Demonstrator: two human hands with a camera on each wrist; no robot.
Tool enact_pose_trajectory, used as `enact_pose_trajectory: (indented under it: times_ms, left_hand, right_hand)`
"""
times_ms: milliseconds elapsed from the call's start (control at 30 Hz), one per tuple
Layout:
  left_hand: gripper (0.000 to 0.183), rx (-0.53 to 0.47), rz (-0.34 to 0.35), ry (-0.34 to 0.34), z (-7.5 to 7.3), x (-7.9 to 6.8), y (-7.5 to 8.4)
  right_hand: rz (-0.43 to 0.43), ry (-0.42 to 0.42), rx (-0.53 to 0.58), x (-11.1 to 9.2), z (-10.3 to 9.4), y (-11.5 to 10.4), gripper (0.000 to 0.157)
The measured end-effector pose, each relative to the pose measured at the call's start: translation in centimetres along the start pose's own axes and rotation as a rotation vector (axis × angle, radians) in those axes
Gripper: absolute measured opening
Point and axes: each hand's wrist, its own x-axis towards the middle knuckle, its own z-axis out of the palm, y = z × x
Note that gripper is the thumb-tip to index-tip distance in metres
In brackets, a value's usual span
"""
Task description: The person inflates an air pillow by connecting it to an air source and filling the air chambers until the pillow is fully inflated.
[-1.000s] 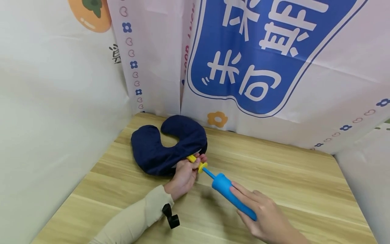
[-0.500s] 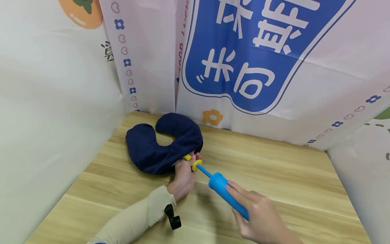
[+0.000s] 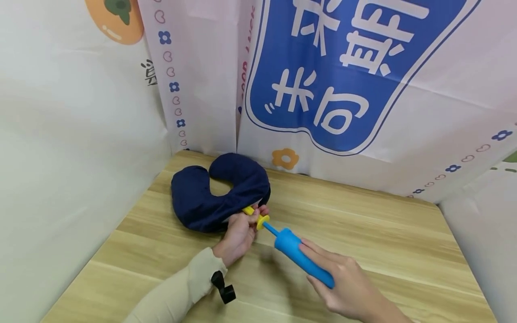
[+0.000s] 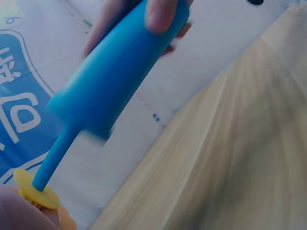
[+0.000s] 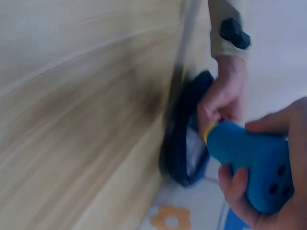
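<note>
A navy U-shaped neck pillow point(image 3: 242, 179) lies on the wooden table, its opening toward the back. At its near right edge, my left hand point(image 3: 239, 233) pinches the yellow nozzle end of a blue hand pump point(image 3: 296, 251), right against the pillow. The nozzle's tip overlaps the pillow's edge, and my fingers partly hide it. My right hand point(image 3: 347, 280) grips the pump's thick blue barrel, thumb and fingers wrapped round it. Between the barrel and the yellow collar point(image 4: 36, 189), a short blue shaft point(image 4: 55, 158) shows. A pale patch point(image 5: 193, 151) is visible inside the pillow's open side.
The wooden table point(image 3: 383, 242) runs up to printed white sheeting behind, with a blue lettered panel point(image 3: 323, 103) on it. More white sheeting point(image 3: 81, 134) rises along the left. A black strap mount point(image 3: 223, 287) sits on my left sleeve.
The right hand has moved the blue barrel in and out slightly; less shaft shows now than half a second ago. My left hand keeps its pinch at the pillow. The head view shifted slightly.
</note>
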Motion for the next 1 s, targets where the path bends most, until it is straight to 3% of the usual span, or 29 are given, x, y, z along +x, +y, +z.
enact_pose_trajectory:
  times_ms: [167,300,433,667,833,1000]
  left_hand:
    - [0.030,-0.006,-0.010,0.007,-0.1,0.3,0.9]
    - [0.021,-0.037,0.006,0.031,0.1,0.1,0.5]
    - [0.012,-0.066,0.042,0.069,0.7,-0.7,-0.5]
    - [0.014,-0.042,0.048,0.100,1.1,-2.0,-1.6]
    - [0.024,0.029,0.025,-0.005,1.0,-1.9,-1.7]
    - [0.036,0.037,-0.010,-0.060,0.2,-1.3,-0.5]
  right_hand:
    - [0.067,-0.015,0.032,-3.0,-3.2,-0.3,0.083]
    - [0.063,0.017,-0.040,-3.2,-4.0,-0.8,0.085]
    - [0.039,0.025,-0.116,-1.2,-2.7,-1.5,0.080]
    - [-0.026,0.092,-0.107,2.5,1.4,-1.7,0.064]
    - [0.011,0.053,-0.035,2.9,2.1,-1.2,0.064]
    - [0.098,-0.057,0.075,0.7,-0.5,-0.8,0.068]
